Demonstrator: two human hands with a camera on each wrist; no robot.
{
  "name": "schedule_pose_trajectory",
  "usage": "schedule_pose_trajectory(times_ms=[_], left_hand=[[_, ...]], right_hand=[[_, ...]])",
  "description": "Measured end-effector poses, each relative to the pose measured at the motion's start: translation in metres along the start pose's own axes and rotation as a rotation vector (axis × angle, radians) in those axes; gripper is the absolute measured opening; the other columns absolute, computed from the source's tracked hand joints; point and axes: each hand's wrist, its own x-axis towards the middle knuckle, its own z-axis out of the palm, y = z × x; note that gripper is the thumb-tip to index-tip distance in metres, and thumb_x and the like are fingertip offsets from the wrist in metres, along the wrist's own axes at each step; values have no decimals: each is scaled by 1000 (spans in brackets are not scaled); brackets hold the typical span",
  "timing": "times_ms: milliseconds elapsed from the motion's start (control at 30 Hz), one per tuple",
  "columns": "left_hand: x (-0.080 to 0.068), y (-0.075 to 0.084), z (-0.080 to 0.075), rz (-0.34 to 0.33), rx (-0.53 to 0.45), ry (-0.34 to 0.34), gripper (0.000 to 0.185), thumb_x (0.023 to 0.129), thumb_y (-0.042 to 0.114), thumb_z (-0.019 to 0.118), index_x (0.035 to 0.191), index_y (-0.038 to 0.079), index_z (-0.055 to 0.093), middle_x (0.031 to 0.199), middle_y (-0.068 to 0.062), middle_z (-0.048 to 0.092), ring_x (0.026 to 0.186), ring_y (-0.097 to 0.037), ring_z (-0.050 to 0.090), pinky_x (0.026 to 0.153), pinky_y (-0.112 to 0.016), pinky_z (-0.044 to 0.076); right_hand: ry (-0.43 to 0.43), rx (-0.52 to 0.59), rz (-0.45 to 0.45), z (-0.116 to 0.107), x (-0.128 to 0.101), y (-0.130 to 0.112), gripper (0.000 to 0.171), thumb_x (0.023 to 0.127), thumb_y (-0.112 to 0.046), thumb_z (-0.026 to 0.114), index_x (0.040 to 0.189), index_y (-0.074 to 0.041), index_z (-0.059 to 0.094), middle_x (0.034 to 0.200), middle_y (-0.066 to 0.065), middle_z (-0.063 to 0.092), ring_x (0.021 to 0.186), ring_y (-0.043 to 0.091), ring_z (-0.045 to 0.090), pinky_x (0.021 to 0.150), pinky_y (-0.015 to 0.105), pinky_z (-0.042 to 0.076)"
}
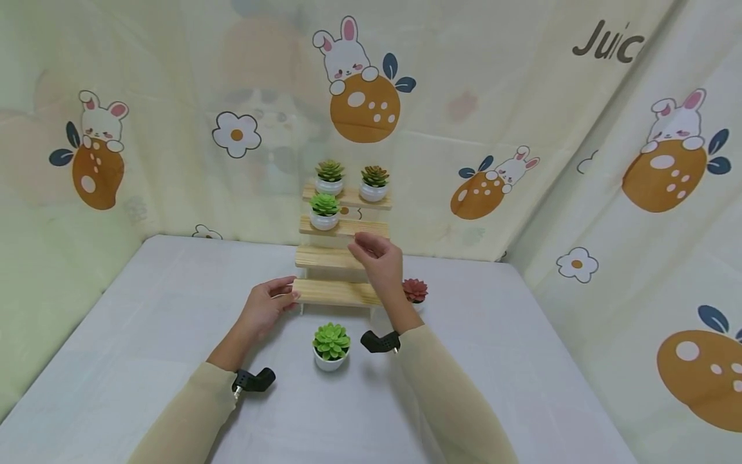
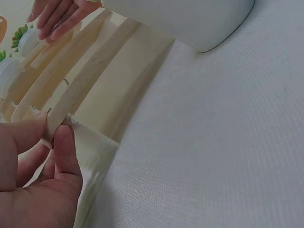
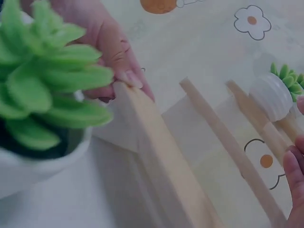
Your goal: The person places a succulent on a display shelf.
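Note:
My left hand (image 1: pixel 265 308) pinches the left end of the lowest board of a wooden tiered plant stand (image 1: pixel 324 292); the left wrist view shows thumb and fingers around that board (image 2: pixel 78 90). My right hand (image 1: pixel 379 261) hovers by the right side of the stand's upper-middle boards, fingers loosely bent, with nothing visible in it. Its fingers (image 3: pixel 295 166) show only partly in the right wrist view. A potted green succulent (image 1: pixel 324 211) sits on the second board from the top. On the top board stand another green succulent (image 1: pixel 330 177) and a reddish-green one (image 1: pixel 374 183).
In front of the stand is a bright green potted succulent (image 1: pixel 332 346). A red succulent (image 1: pixel 415 291) stands to the stand's right, partly behind my right forearm. The white table (image 1: pixel 493 361) meets a printed curtain (image 1: pixel 417 161) behind the stand.

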Motion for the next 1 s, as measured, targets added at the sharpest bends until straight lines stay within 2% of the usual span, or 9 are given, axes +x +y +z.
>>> schedule_pose_trajectory(times_ms=[133, 267, 433, 567, 833, 1000], left_hand=[[1, -1, 0, 0, -12, -2, 49, 98, -4, 63, 146, -6, 51, 120, -15, 58, 91, -7, 63, 82, -20, 62], [1, 0, 0, -5, -20, 2, 49, 98, -4, 63, 145, -7, 50, 120, -14, 58, 90, -6, 64, 81, -21, 63], [0, 0, 0, -14, -18, 4, 49, 97, -5, 63, 145, -6, 51, 119, -13, 58, 89, -6, 64, 81, -21, 63], [1, -1, 1, -15, -20, 10, 50, 97, -5, 64, 145, -6, 51, 116, -12, 58, 89, -6, 64, 81, -21, 63], [0, 0, 0, -11, 2, 13, 49, 98, -3, 63, 146, -5, 51, 120, -14, 58, 91, -6, 64, 82, -20, 63], [0, 0, 0, -10, -3, 8, 50, 98, -3, 63, 146, -5, 50, 120, -14, 58, 92, -6, 64, 82, -21, 63]], right_hand=[[7, -26, -13, -5, -8, 6, 36, 87, -12, 83, 116, 6, 73, 116, 22, 74, 107, 26, 72, 86, 17, 61], [10, -9, -18, -8, -15, 11, 37, 87, -12, 82, 118, 7, 72, 119, 25, 72, 111, 32, 71, 87, 17, 61], [32, 39, -36, -11, -24, 14, 36, 88, -10, 81, 117, 7, 72, 122, 30, 69, 113, 35, 70, 89, 18, 61], [51, 39, -18, -14, -34, 16, 33, 87, -10, 82, 115, 5, 73, 119, 26, 71, 114, 35, 69, 91, 18, 60], [91, 57, -24, -24, -52, 23, 33, 86, -4, 82, 115, 9, 72, 118, 31, 70, 115, 44, 67, 88, 18, 61], [100, 67, -36, -35, -62, 28, 34, 84, -4, 84, 113, 9, 73, 116, 31, 71, 113, 41, 69, 89, 22, 62]])
